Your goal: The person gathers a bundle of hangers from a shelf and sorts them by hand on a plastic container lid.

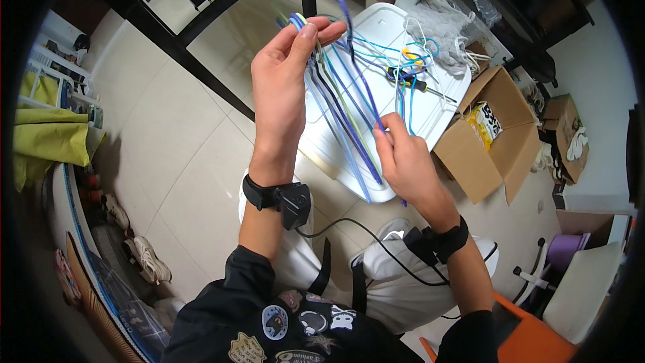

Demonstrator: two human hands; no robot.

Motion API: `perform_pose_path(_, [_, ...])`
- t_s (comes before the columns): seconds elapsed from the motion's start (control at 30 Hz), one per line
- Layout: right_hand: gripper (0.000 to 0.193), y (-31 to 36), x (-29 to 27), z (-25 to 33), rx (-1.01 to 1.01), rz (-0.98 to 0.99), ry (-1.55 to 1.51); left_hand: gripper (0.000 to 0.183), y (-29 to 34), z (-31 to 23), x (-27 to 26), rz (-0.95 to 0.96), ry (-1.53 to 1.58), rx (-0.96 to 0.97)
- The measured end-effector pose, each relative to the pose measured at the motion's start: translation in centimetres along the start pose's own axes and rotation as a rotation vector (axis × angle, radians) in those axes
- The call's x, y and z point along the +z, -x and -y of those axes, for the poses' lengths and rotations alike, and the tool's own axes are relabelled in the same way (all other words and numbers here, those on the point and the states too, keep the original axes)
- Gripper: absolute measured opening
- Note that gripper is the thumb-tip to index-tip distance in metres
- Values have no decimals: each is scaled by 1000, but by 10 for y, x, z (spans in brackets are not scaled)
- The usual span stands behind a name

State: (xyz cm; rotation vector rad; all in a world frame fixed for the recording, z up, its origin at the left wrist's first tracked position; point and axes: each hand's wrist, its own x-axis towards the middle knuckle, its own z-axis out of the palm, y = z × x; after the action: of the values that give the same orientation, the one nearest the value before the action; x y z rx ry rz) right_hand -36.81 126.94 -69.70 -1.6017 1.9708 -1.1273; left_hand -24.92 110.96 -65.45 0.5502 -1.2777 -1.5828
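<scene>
My left hand (285,77) is raised, its thumb and fingers closed round the upper end of a bundle of cords (345,121) in blue, navy, purple and pale green. The strands hang down slantwise over a white plastic surface (441,111) with rounded corners. Lower and to the right, my right hand (406,158) pinches a purple cord (365,87), whose bent upper end rises beside the left fingers. Beyond the right hand, a black-and-yellow screwdriver (420,85) lies among loose blue, teal and white cords (411,60).
An open cardboard box (470,161) with a yellow packet (484,124) stands to the right. A black frame (195,47) crosses the far left. Shoes (148,259) sit at the left, an orange piece (531,329) at the lower right. A black cable (376,242) runs between my wrist straps.
</scene>
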Motion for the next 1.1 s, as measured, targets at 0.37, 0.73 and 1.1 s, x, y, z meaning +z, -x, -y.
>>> perform_pose_path(0.37, [13, 2, 9, -5, -133, 149, 112, 35, 1, -3, -6, 29, 15, -59])
perform_pose_path(0.73, [24, 6, 9, -15, -188, 194, 298, 26, 1, 2, 0, 45, -34, -62])
perform_pose_path(1.1, [30, 1, 7, -18, -194, 86, 210, 26, 1, 4, -1, 82, -228, -9])
